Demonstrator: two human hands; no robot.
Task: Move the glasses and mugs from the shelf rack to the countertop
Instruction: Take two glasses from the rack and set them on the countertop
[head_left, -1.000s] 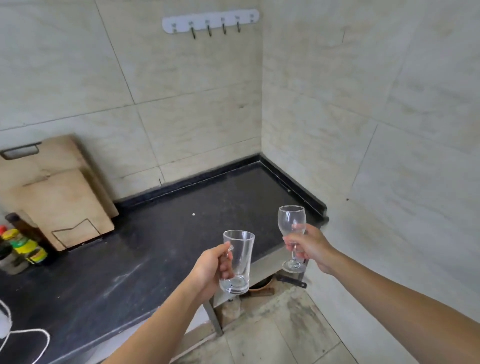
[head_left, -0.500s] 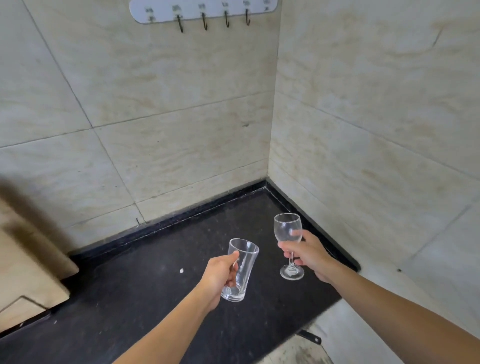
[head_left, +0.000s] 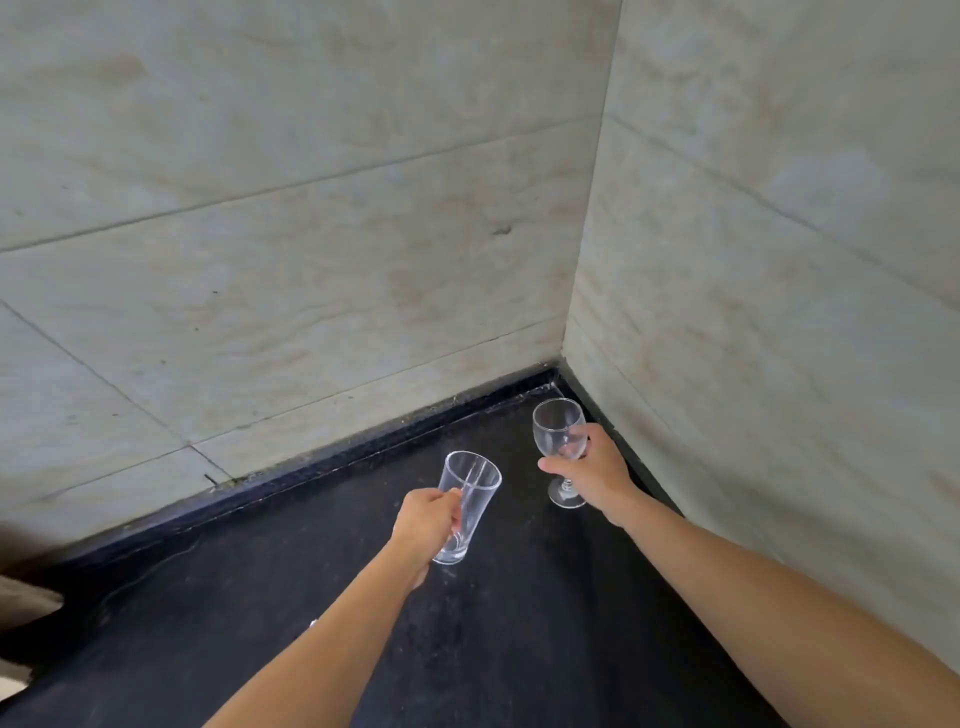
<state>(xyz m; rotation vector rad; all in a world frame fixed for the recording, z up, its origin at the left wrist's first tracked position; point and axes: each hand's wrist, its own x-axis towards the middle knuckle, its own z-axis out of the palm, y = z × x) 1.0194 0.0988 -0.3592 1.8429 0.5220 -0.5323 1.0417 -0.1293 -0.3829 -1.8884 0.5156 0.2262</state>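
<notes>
My left hand grips a clear straight tumbler, tilted slightly to the right, over the black countertop. Its base is close to the surface; I cannot tell whether it touches. My right hand holds a clear wine glass around the lower bowl and stem. The wine glass is upright, near the back right corner, its foot at or just above the counter. The shelf rack is out of view.
Beige tiled walls meet at a corner on the right, bounding the counter at the back and right. A wooden board edge shows at the far left.
Both hands have carried the glasses forward and down into the back right corner of the counter. The view has closed in; the hook rail and floor have left the frame.
</notes>
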